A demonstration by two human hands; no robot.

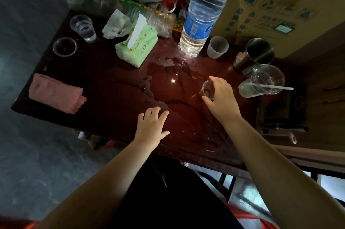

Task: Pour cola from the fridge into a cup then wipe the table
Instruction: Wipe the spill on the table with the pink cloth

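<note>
A small clear cup (206, 89) with a little brownish liquid at its bottom stands on the dark red table (112, 102). My right hand (220, 98) grips this cup from above, fingers curled round its rim. A wide puddle (168, 83) spreads over the table's middle, from the cup towards the big bottle. My left hand (152, 126) rests flat on the table near the front edge, fingers spread, holding nothing. A folded pink cloth (56, 93) lies at the table's left end. No cola bottle is in view.
A large water bottle (202, 14) stands at the back beside a green tissue pack (136, 44), a white cup (217, 47), a steel tumbler (255, 55) and a tipped plastic cup with a straw (261, 83). Two clear cups (84, 27) sit back left. A cardboard box (280, 10) stands right.
</note>
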